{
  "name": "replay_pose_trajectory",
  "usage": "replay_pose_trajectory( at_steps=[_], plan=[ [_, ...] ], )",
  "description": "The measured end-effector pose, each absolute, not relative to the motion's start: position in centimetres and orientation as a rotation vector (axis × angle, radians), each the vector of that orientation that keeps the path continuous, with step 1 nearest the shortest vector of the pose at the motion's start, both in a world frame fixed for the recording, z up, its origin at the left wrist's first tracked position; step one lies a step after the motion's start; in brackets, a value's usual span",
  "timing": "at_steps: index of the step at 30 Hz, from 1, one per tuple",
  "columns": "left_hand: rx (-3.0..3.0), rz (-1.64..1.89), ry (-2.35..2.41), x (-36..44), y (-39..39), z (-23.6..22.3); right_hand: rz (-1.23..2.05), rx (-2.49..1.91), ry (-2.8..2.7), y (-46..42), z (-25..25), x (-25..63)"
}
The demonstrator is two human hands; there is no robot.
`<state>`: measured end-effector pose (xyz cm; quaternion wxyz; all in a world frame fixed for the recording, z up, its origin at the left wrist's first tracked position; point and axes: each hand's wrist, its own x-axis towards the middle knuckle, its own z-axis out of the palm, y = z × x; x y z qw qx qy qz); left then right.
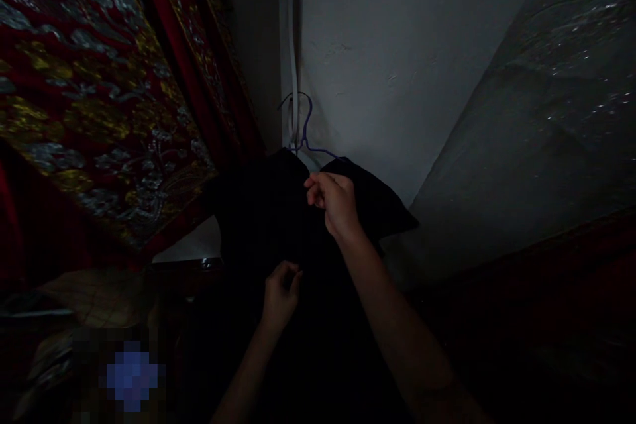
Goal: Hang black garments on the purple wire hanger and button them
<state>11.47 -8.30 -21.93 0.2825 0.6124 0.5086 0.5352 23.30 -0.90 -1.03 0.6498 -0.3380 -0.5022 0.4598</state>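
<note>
A black short-sleeved garment (263,205) hangs from a thin purple clothes hanger (309,109) by the wall. Just below its neckline is my right hand (335,202), its fingers curled together against the dark cloth. Lower, over the garment's front, my left hand (281,291) is closed with thumb and forefinger bent toward each other. The cloth is too dark to show whether either hand grips a fold of it. The garment's lower part fades into shadow.
A pale strap (293,33) runs down the wall (397,46) to the hanger. At left hang red cloths (99,79) with gold and silver embroidery. A shiny, translucent sheet (546,112) covers the right side. A blurred blue patch (132,374) shows lower left.
</note>
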Motion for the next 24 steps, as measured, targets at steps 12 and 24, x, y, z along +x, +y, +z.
replay_pose_trajectory(
  at_steps=[12, 24],
  plan=[
    [2.527, 1.642, 1.057, 9.3, -3.4, -0.7, 0.767, -0.761, -1.521, -3.0, -2.2, 24.5],
    [1.012, 2.307, 0.952, 0.0, -1.8, -1.9, 1.137, -0.903, -1.310, -6.2, -13.1, 23.9]
  ],
)
